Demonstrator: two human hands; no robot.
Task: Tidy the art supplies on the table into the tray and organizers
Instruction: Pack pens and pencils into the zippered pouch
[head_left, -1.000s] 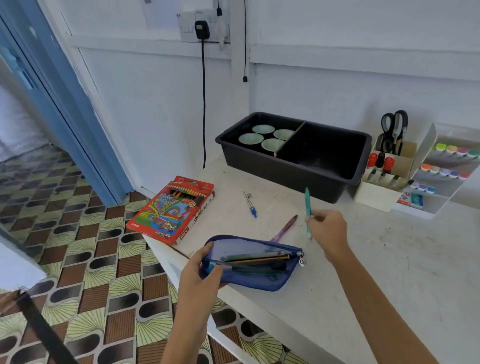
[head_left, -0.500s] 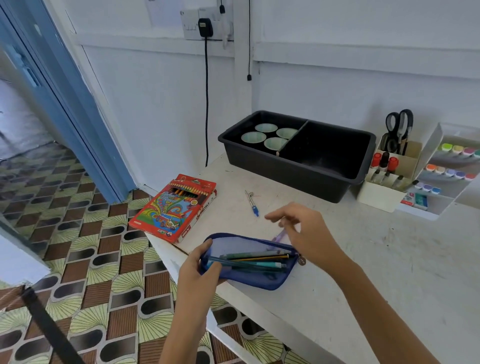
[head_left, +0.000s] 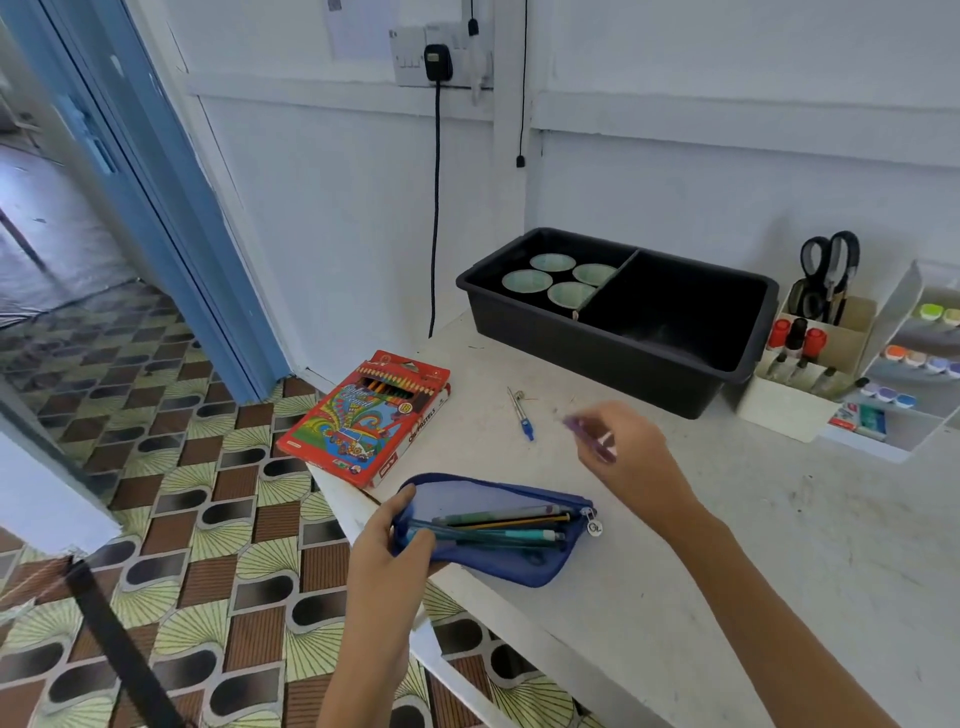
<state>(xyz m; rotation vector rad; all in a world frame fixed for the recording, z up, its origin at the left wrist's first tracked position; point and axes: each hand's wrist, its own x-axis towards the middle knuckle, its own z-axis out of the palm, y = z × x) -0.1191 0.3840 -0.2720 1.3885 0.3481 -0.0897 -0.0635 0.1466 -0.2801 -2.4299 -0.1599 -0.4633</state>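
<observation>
- The left hand (head_left: 387, 540) grips the left end of a blue pencil case (head_left: 493, 525), thumb on the upper lip, so that the unzipped mouth gapes.
- The pencil case lies near the front edge of the white table (head_left: 779, 545). Inside it, several pens and pencils lie lengthwise, among them a teal pen (head_left: 524, 535) and a yellow pencil (head_left: 519, 522).
- The right hand (head_left: 628, 457) hangs above the table just behind the case's zip end, its fingers curled round a purple pen (head_left: 589, 436). The pen is blurred, and its tip points left, away from the palm.
- A blue-tipped compass (head_left: 521, 413) lies on the table just left of the right hand, apart from it.
- A red box of coloured pencils (head_left: 366, 415) lies at the table's left corner, beside the case.
- A black tray (head_left: 618, 332) stands at the back against the wall. Its left compartment holds four pale green cups (head_left: 527, 280).
- To the right of the tray, a white organizer (head_left: 795, 400) holds markers and black scissors (head_left: 828, 270).
</observation>
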